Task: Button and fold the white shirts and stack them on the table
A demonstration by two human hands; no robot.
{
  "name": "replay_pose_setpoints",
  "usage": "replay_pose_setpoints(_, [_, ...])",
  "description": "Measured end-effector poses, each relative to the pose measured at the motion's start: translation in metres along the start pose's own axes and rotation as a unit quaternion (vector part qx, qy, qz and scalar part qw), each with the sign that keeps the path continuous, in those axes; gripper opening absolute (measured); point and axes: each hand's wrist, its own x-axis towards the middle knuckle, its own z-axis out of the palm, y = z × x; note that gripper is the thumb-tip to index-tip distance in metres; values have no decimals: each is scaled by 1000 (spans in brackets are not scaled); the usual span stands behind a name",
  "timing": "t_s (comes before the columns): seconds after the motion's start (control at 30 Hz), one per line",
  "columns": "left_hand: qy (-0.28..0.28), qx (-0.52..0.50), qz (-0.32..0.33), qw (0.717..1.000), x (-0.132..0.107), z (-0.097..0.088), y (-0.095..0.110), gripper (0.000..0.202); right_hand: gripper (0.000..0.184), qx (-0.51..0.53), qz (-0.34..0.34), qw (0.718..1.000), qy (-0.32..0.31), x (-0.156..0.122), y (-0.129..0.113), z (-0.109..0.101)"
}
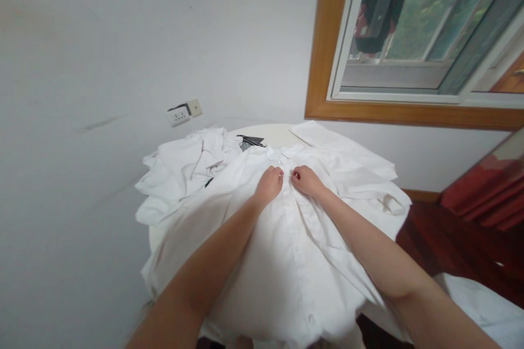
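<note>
A white button-up shirt (262,262) lies spread over a round table, its collar toward the wall and its hem hanging toward me. Down its middle runs the button placket, with a few pale buttons showing. My left hand (270,184) is closed in a pinch on the shirt front just below the collar, left of the placket. Close beside it, my right hand (306,180) pinches the other front edge, fingers curled. A small gap separates the two hands. What exactly sits between the fingertips is too small to make out.
A heap of white clothes (184,166) sits at the table's left. Behind the collar lies a black-and-white striped piece (251,140). The wall holds a socket (179,115) and a wood-framed window (317,38). A red curtain (483,196) hangs at right; white cloth (487,308) is lower right.
</note>
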Motion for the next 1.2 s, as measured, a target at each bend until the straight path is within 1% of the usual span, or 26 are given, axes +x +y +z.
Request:
replay_pose_setpoints(0.07, [1, -17, 12, 1000, 1, -1, -2, 18, 20, 10, -7, 1000, 8, -3, 2, 1])
replay_pose_setpoints(0.17, [5, -29, 12, 999, 4, 0, -5, 18, 23, 64, -17, 998, -5, -5, 6, -1])
replay_pose_setpoints(0.27, [6, -29, 13, 999, 3, 1, -4, 16, 29, 97, -9, 995, -9, -5, 8, -2])
replay_pose_setpoints(0.33, [0, -26, 16, 1000, 2, 1, -2, 13, 29, 71, 0, 997, -3, -6, 7, -1])
replay_pose_setpoints(0.4, [-8, -18, 15, 1000, 1, 0, 0, 10, 25, 23, 3, 1000, 5, -8, 4, 0])
replay_pose_setpoints(0.57, [-14, 17, 9, 1000, 0, -3, 8, 13, 19, -87, -15, 996, 13, -12, -5, -1])
replay_pose_setpoints(0.63, [-22, 42, -1, 999, -2, -6, 12, 16, 18, -104, -21, 994, 10, -12, -5, -2])
replay_pose_setpoints(0.7, [-37, 71, -18, 997, -3, -9, 16, 20, 17, -99, -16, 995, 11, -11, -3, -3])
replay_pose_setpoints(0.77, [-53, 99, -32, 993, -5, -11, 20, 23, 16, -62, -8, 998, 22, -8, -2, -4])
replay_pose_setpoints(0.87, [-65, 126, -34, 989, -4, -10, 22, 23, 16, 44, 5, 997, 58, -1, -4, -3])
replay_pose_setpoints(0.93, [-59, 131, -35, 989, -3, -8, 23, 22, 16, 131, 18, 987, 91, 3, -8, 1])
replay_pose_setpoints(1.0, [-53, 128, -40, 989, -2, -7, 23, 22, 16, 212, 36, 971, 106, 7, -10, 8])
replay_pose_setpoints(1.07, [-54, 124, -42, 990, -1, -7, 23, 21, 17, 266, 59, 958, 92, 10, -7, 16])
replay_pose_setpoints(1.13, [-61, 119, -42, 990, -2, -9, 23, 20, 19, 286, 78, 953, 63, 12, 0, 22])
replay_pose_setpoints(1.2, [-67, 109, -41, 991, -4, -11, 22, 20, 22, 300, 78, 950, 35, 14, 9, 25])
